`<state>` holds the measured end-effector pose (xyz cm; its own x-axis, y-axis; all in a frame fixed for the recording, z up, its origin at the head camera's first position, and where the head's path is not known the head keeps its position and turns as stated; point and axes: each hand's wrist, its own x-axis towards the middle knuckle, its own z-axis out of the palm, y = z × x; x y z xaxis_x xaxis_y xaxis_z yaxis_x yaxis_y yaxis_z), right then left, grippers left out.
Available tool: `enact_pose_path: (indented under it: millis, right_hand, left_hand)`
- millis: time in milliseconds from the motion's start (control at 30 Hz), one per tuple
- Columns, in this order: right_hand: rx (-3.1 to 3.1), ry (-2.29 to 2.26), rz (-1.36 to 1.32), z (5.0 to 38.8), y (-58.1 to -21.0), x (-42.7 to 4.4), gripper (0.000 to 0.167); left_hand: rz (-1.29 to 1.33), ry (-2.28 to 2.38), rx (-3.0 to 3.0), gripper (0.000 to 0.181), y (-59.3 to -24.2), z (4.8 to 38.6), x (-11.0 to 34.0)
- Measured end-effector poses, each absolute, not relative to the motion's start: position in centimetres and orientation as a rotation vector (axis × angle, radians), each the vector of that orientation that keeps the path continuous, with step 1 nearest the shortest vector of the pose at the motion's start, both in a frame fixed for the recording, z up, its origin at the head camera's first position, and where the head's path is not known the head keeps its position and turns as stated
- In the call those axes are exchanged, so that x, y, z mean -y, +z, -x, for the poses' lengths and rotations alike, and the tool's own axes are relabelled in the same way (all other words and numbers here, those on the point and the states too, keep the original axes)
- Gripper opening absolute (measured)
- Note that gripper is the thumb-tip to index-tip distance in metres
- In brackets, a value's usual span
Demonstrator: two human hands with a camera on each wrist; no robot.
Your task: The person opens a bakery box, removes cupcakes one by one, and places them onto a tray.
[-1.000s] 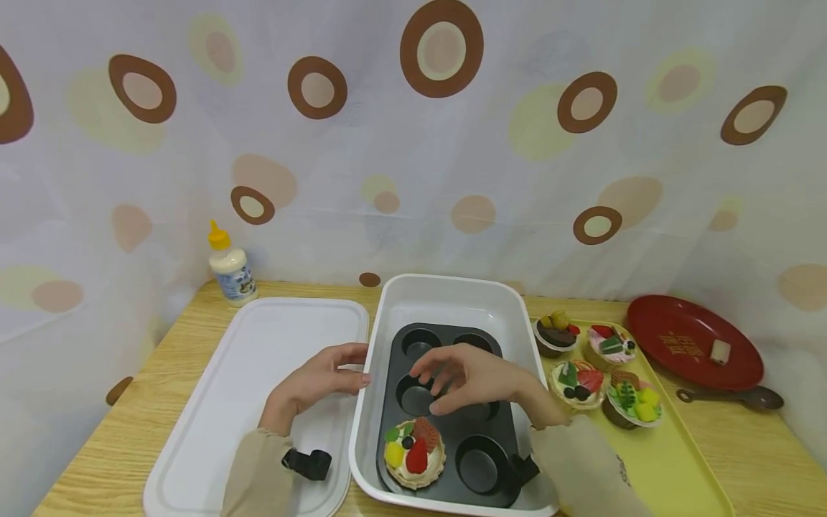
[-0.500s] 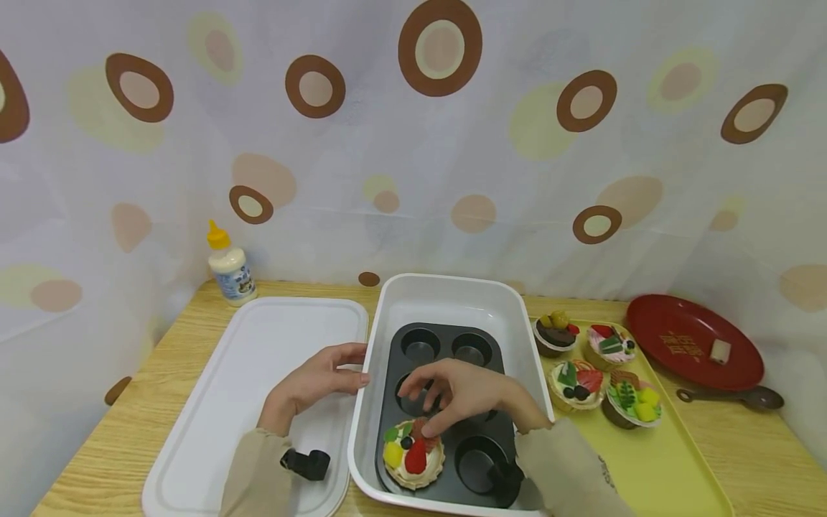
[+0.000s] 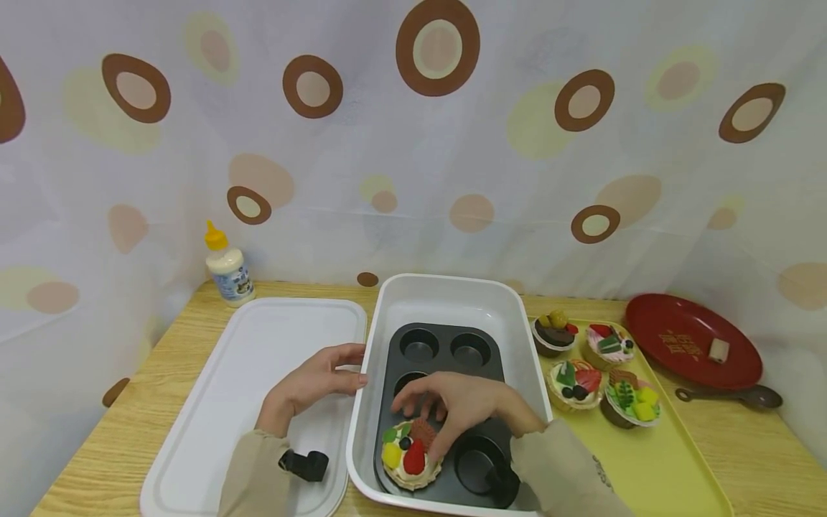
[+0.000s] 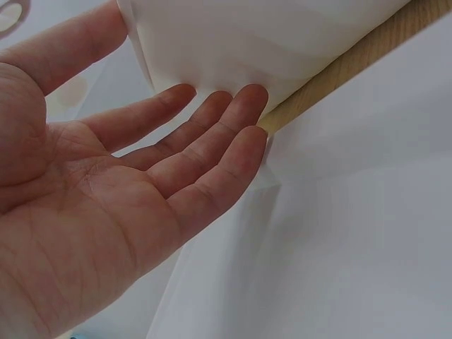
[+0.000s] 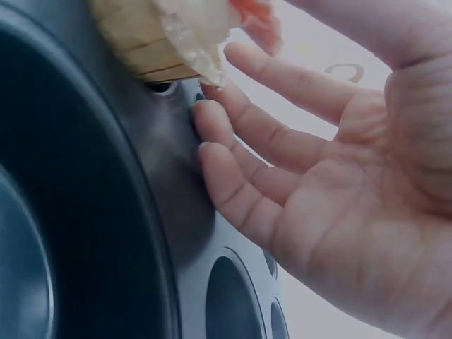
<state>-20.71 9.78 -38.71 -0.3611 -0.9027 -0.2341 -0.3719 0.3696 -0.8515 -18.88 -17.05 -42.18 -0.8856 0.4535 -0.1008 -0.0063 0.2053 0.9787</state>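
Note:
In the head view my right hand (image 3: pixel 461 402) reaches over a fruit tart (image 3: pixel 408 472) in the near left of a dark muffin tin (image 3: pixel 446 345). The thumb is at the tart's right edge and the other fingers lie along its far side. In the right wrist view these fingers are loosely bent beside the tart's pale crust (image 5: pixel 152 42), and a firm grip cannot be made out. The tin lies inside a deep white basin (image 3: pixel 452 298). My left hand (image 3: pixel 316 380) touches the basin's left rim, its fingertips against the outer wall (image 4: pixel 233 42).
A white tray (image 3: pixel 271 337) lies under my left forearm, with a yellow-capped bottle (image 3: pixel 231 276) behind it. To the right, a yellow tray (image 3: pixel 665 467) bears several toy cakes (image 3: pixel 575 384). Beyond are a red plate (image 3: pixel 678 359) with a small pale block (image 3: pixel 718 350) and a dark spoon (image 3: pixel 759 397).
My right hand has come nearer and lower, from above the tin's middle cups to around the tart. The left hand stays at the basin's rim.

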Motion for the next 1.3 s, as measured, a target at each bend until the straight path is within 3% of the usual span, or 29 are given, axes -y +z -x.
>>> enact_pose_path:
  millis: [467, 733, 1300]
  right_hand:
    - [-1.808, -0.815, 1.27, 20.8, -39.3, -9.4, 0.073]
    - [-1.82, -0.774, 1.223, 20.5, -39.2, -9.3, 0.081]
    - [-1.955, -0.733, 1.239, 19.7, -39.3, -8.9, 0.073]
  left_hand:
    - [-0.411, 1.734, -2.108, 0.062, -42.1, 18.8, 17.1]
    - [-0.41, 1.728, -2.109, 0.063, -42.0, 18.8, 17.0]
    - [-0.4, 1.717, -2.126, 0.063, -42.3, 18.9, 17.0]
